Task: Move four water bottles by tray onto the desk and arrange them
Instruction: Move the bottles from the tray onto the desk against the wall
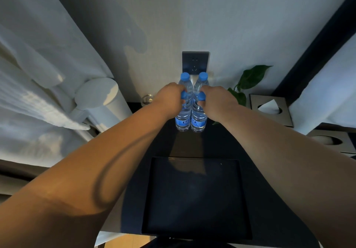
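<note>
Several clear water bottles with blue caps and blue labels stand upright in a tight block on the dark desk [240, 151] near the wall. My left hand [169, 97] grips the neck of the front left bottle [182, 121]. My right hand [217, 101] grips the neck of the front right bottle [198, 122]. Behind them stand the back left bottle [185, 80] and the back right bottle [202, 80], untouched. A dark square tray [196, 195] lies empty on the desk close to me, apart from the bottles.
A black wall socket [195, 62] sits just behind the bottles. A green plant [250, 78] and two tissue boxes [269, 109] [331, 141] are at the right. A small glass [147, 99] and a white lamp [100, 93] stand at the left, by white curtains.
</note>
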`<state>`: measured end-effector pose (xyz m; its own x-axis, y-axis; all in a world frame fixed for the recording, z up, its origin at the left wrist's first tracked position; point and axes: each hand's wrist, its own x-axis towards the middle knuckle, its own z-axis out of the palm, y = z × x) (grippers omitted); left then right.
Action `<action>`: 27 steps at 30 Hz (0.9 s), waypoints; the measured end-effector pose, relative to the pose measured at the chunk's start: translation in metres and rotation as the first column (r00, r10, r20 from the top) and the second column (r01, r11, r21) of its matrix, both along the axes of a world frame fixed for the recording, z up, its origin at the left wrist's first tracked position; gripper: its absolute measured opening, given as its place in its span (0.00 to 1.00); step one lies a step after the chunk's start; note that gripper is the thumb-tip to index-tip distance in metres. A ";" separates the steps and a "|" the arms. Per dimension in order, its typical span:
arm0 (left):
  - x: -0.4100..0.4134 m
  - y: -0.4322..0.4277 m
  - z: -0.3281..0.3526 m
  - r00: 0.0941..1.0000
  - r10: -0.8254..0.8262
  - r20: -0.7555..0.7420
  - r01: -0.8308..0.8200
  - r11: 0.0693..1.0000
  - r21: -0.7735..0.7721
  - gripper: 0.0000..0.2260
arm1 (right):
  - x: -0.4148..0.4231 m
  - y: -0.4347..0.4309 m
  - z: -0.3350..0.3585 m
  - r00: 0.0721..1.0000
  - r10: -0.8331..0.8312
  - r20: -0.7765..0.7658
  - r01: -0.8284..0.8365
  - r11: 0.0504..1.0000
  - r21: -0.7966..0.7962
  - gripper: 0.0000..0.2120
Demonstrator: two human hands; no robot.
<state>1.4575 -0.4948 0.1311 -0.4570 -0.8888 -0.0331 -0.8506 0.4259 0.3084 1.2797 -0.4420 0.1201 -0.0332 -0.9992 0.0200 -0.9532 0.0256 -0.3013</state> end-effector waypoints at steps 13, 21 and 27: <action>-0.006 -0.004 0.003 0.998 0.063 0.019 -0.063 0.998 -0.003 0.07 | -0.002 -0.002 0.006 1.000 0.010 -0.025 -0.010 1.000 0.026 0.10; -0.009 -0.013 -0.002 0.999 0.010 0.042 -0.009 0.999 -0.043 0.07 | -0.004 -0.002 0.010 0.999 0.032 -0.023 -0.032 0.999 0.038 0.13; -0.009 -0.018 -0.005 0.996 -0.018 0.085 0.025 0.997 -0.078 0.09 | -0.007 -0.001 0.007 0.999 0.045 0.017 -0.045 0.998 0.033 0.10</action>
<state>1.4484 -0.5126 0.1264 -0.4746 -0.8802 -0.0025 -0.8625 0.4645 0.2009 1.2726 -0.4430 0.1273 0.0118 -0.9998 -0.0132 -0.9487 -0.0070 -0.3162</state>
